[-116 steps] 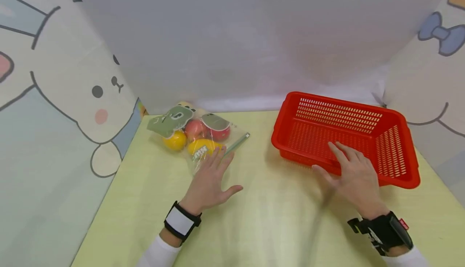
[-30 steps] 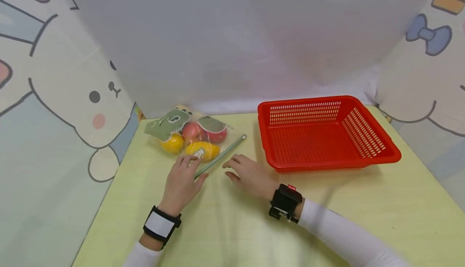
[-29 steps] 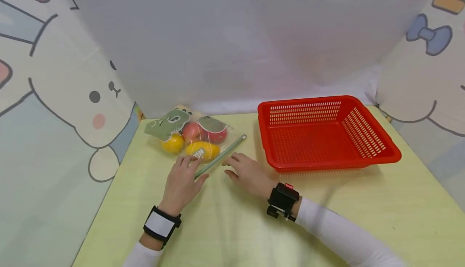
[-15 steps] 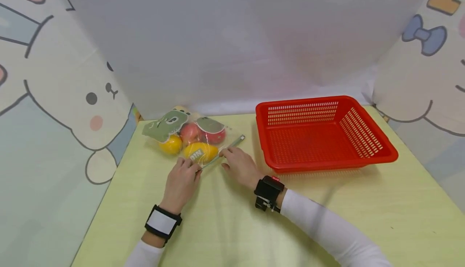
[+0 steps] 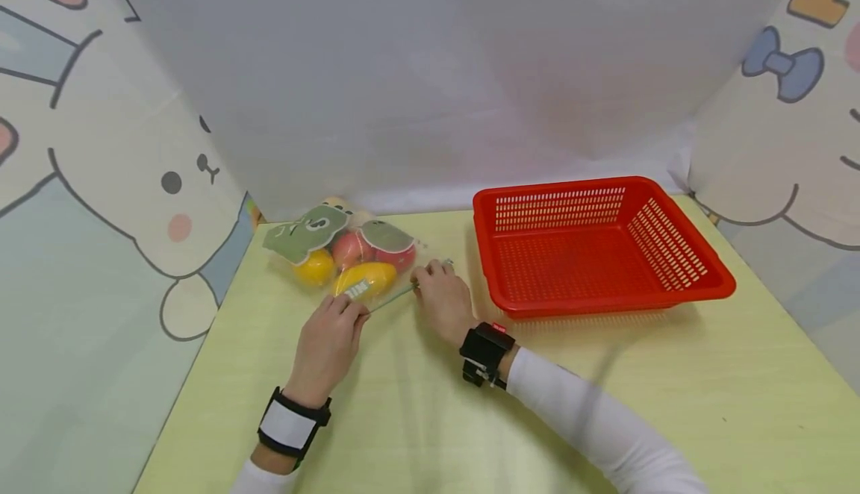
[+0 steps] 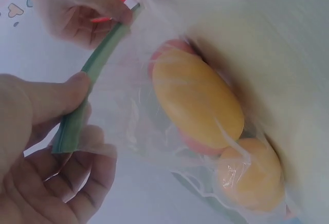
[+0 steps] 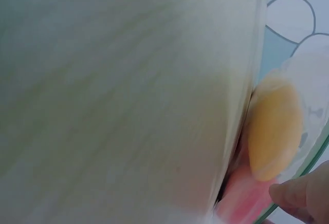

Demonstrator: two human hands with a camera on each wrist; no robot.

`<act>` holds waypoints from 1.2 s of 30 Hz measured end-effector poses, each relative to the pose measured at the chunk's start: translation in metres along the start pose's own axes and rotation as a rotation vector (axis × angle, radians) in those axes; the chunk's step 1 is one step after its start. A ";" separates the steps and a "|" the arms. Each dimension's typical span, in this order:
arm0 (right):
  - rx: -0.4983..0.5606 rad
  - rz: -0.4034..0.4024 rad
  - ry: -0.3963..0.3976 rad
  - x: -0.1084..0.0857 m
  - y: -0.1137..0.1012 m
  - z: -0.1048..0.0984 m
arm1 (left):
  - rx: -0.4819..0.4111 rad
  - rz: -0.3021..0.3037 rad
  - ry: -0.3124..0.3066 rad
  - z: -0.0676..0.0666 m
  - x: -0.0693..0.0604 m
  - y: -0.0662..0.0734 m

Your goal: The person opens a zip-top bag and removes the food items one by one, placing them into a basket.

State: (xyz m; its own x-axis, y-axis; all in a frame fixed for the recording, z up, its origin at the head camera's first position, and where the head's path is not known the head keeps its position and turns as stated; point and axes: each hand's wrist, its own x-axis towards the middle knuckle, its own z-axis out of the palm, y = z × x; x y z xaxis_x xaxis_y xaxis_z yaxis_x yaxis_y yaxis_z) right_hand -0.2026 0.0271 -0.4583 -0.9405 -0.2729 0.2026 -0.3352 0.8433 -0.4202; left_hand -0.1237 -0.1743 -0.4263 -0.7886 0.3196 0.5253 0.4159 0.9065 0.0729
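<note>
A clear bag with green animal prints lies at the table's back left. Inside it show a yellow mango-shaped fruit, a rounder yellow fruit and two red or pink fruits. My left hand pinches one end of the bag's green edge strip between thumb and fingers. Farther along the same strip, my right hand grips it; its thumb lies against the strip in the right wrist view. Between the hands the strip runs slantwise, up to the right.
A red perforated basket stands on the right of the pale yellow table, a short way right of my right hand. Behind the table is a plain light backdrop, with cartoon-printed panels at both sides.
My right hand has moved from the basket leftward to the bag and now grips the strip. My left hand has moved down-left and pinches the strip's near end. The basket has shifted left and turned.
</note>
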 end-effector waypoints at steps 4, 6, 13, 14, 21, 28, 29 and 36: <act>0.015 0.037 -0.018 -0.003 0.001 -0.002 | -0.036 -0.038 0.009 -0.008 -0.006 -0.005; 0.002 0.028 -0.030 -0.006 -0.001 -0.004 | -0.055 -0.052 0.035 -0.012 -0.008 -0.008; -0.048 -0.086 0.039 -0.023 -0.013 -0.012 | -0.071 -0.080 0.202 -0.023 -0.011 -0.019; -0.045 -0.100 0.049 -0.025 -0.015 -0.015 | -0.073 -0.085 0.221 -0.024 -0.011 -0.021; -0.010 -0.204 0.139 -0.041 -0.021 -0.040 | -0.109 -0.091 0.314 -0.032 -0.007 -0.024; 0.077 -0.354 0.374 -0.049 -0.016 -0.070 | -0.180 -0.059 0.401 -0.040 0.001 -0.019; 0.075 -0.392 0.419 -0.050 -0.015 -0.073 | -0.185 -0.056 0.402 -0.041 0.002 -0.018; 0.028 -0.629 0.691 -0.051 -0.011 -0.095 | -0.232 -0.049 0.428 -0.051 0.010 -0.012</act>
State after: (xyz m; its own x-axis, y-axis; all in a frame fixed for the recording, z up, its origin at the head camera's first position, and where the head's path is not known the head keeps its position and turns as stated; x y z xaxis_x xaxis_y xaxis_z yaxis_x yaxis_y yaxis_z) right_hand -0.1455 0.0759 -0.3803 -0.3463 -0.3321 0.8774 -0.7812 0.6199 -0.0737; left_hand -0.1136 -0.1961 -0.3786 -0.5725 0.0921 0.8147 0.5115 0.8167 0.2671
